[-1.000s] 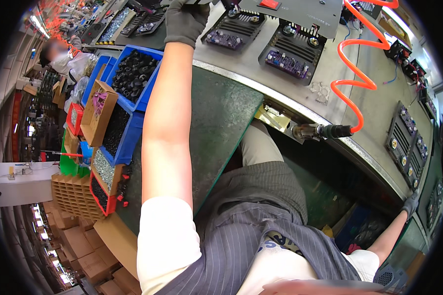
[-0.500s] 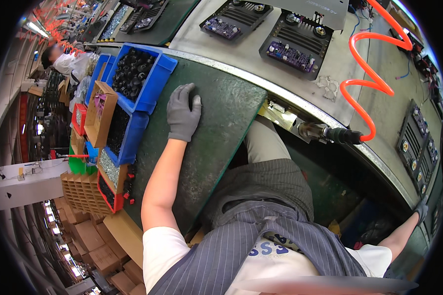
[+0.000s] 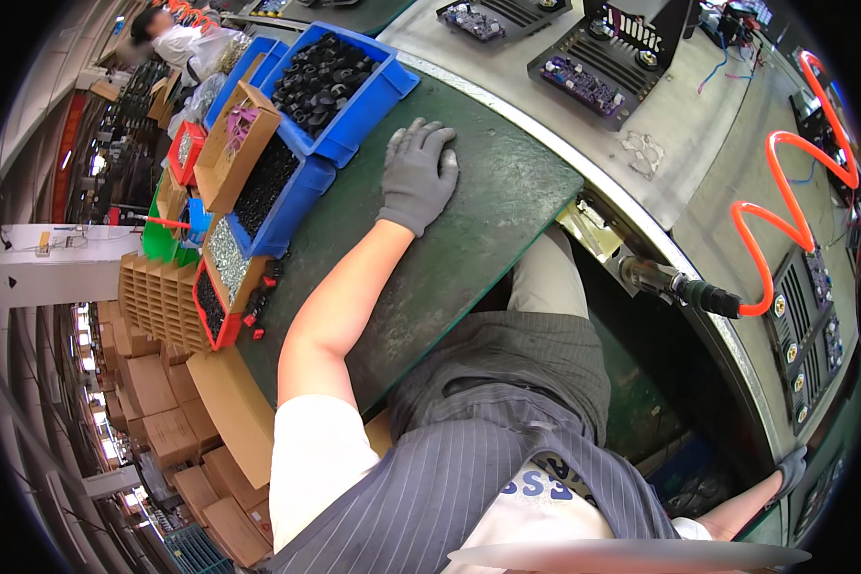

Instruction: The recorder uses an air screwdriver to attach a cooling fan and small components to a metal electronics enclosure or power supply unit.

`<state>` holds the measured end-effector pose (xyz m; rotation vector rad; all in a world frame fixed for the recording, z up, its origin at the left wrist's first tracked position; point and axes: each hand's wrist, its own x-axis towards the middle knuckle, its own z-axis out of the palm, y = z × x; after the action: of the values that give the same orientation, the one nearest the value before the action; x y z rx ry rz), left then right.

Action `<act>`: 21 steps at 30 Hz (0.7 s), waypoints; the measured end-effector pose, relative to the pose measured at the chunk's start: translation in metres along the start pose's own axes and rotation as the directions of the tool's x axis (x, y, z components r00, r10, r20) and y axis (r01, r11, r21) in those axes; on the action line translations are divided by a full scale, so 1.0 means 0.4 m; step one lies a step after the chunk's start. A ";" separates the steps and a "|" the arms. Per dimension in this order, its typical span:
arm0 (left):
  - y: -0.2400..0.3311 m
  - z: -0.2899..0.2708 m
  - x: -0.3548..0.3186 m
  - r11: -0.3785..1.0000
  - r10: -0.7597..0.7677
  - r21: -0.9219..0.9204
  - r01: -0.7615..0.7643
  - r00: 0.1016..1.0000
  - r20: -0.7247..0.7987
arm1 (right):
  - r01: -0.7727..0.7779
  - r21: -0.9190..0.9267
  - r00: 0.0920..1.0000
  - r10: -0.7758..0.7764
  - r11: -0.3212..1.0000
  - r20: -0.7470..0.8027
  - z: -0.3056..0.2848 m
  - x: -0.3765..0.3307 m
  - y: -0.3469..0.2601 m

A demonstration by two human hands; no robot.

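My left hand (image 3: 419, 182), in a grey glove, lies palm down on the green tabletop (image 3: 469, 172). Its fingers are stretched out and nothing is in them. Beside it, on the left, is a blue bin (image 3: 392, 91) of black plastic parts. My right hand (image 3: 789, 469), also gloved, reaches far out to the lower right and is at the bench edge; its fingers are too small and partly hidden to read. Across the bench, a black finned plate (image 3: 579, 72) carries a purple circuit board (image 3: 584, 84) and an upright black panel with cut-outs (image 3: 631, 29).
An orange coiled air hose (image 3: 770, 230) joins a metal air tool (image 3: 665, 277) at the bench rail. Another finned plate (image 3: 808, 330) lies at the right. At left are a second blue bin (image 3: 301, 206), a cardboard tray (image 3: 225, 167) and red boxes (image 3: 222, 325). Another person (image 3: 177, 43) is far left.
The whole view has shifted, so the bins and my left hand appear further right and higher. Both hands stay at about the same places on the bench.
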<state>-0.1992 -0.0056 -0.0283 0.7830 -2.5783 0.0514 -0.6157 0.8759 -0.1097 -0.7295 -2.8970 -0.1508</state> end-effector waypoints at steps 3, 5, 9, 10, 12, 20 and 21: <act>-0.001 0.000 0.001 1.000 0.023 -0.010 -0.023 1.000 0.002 | 0.052 -0.031 0.999 -0.052 0.998 0.013 -0.025 -0.056 -0.056; -0.003 0.003 0.000 0.999 0.027 -0.019 -0.027 1.000 0.002 | 0.076 0.003 0.995 -0.076 0.997 0.068 -0.047 -0.108 -0.106; -0.008 0.013 -0.002 0.998 0.043 -0.051 -0.043 0.999 -0.003 | 0.159 0.024 0.985 -0.160 0.987 0.057 -0.092 -0.213 -0.202; -0.008 0.016 -0.001 0.999 0.023 -0.031 -0.023 1.000 -0.014 | 0.171 0.003 0.982 -0.170 0.985 0.080 -0.103 -0.235 -0.228; -0.007 0.019 -0.002 0.999 0.041 -0.030 -0.042 0.999 -0.022 | 0.188 0.007 0.980 -0.188 0.982 0.065 -0.123 -0.287 -0.276; 0.002 0.012 -0.002 0.990 0.104 -0.095 -0.103 0.995 0.003 | 0.327 0.299 0.945 -0.317 0.896 -0.082 -0.257 -0.540 -0.507; 0.004 0.012 -0.003 0.988 0.113 -0.114 -0.109 0.993 0.029 | 0.368 0.328 0.930 -0.348 0.870 -0.119 -0.273 -0.566 -0.531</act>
<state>-0.2011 -0.0046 -0.0329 0.6045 -2.6305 -0.0733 -0.5068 0.5706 -0.0534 -0.1214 -2.8578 0.2888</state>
